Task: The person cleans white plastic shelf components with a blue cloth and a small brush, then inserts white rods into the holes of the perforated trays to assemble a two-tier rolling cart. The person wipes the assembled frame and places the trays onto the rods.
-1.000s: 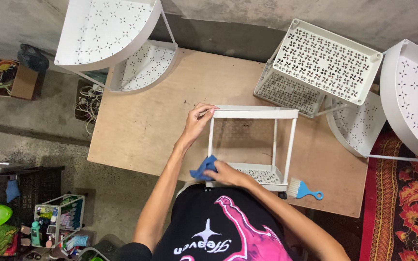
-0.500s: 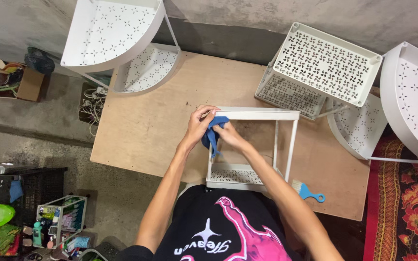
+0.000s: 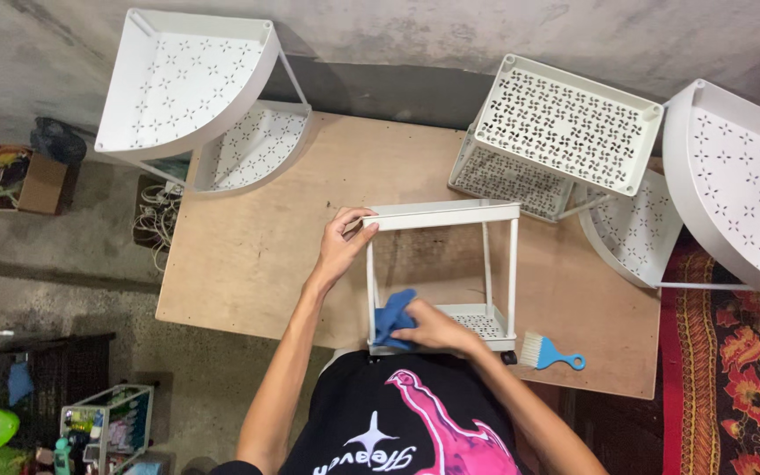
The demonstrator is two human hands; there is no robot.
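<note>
Now, going left to right: a white quarter-round corner shelf with two tiers stands at ten o'clock off the wooden table. At the table's centre lies a small white rectangular rack, tipped on its side. The left hand is closed around the rack's far top corner, steadying it. The right hand is clenched on a blue cloth, pressed against the lower tier at six o'clock, close to the person's body.

Half a second ago that cloth was up at the rack's top corner beside the left hand; it has since come down the near post to the bottom tier, as it was a second ago. I judge the wiping runs back and forth along that post, with the left hand unmoved.

At four o'clock a blue-handled brush lies on the table, just beside the rack. At one o'clock stands a white perforated rectangular shelf, and at three o'clock another quarter-round corner shelf.

Counted: two corner shelves, two rectangular ones, one cloth, one brush.
</note>
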